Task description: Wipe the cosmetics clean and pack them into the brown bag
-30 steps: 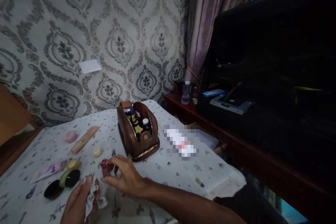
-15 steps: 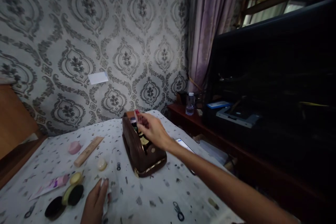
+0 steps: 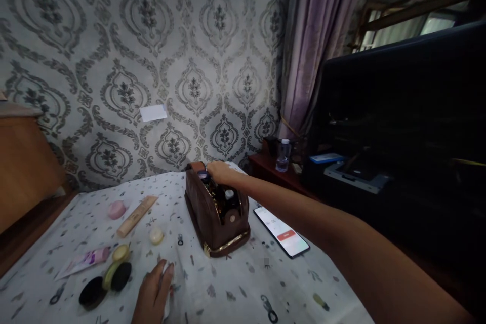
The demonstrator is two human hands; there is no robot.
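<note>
A brown makeup bag (image 3: pixel 201 212) stands unzipped on the patterned white sheet, with bottles and gold-coloured items inside. At its far end is my right hand (image 3: pixel 222 172), fingers closed at the rim by the tan strap; what they hold, if anything, is hidden. My left hand (image 3: pixel 152 291) rests low on the sheet, closed around a white tissue-like thing (image 3: pixel 167 304) that shows only in part. Left of the bag lie a small cream-coloured jar (image 3: pixel 156 235), a beige tube (image 3: pixel 137 216) and a pink round container (image 3: pixel 117 209).
A lit phone (image 3: pixel 283 230) lies right of the bag. Near my left hand are a pink-and-white tube (image 3: pixel 85 262), a yellowish jar (image 3: pixel 120 253) and round black-lidded containers (image 3: pixel 93 292). A clear bottle (image 3: pixel 283 156) stands on the dark red ledge beside a large black screen (image 3: pixel 398 111).
My right hand, which held up a small pinkish-red item over the bag, has moved down to its far end; that item is now out of sight. The view has shifted left, and the phone shows more fully.
</note>
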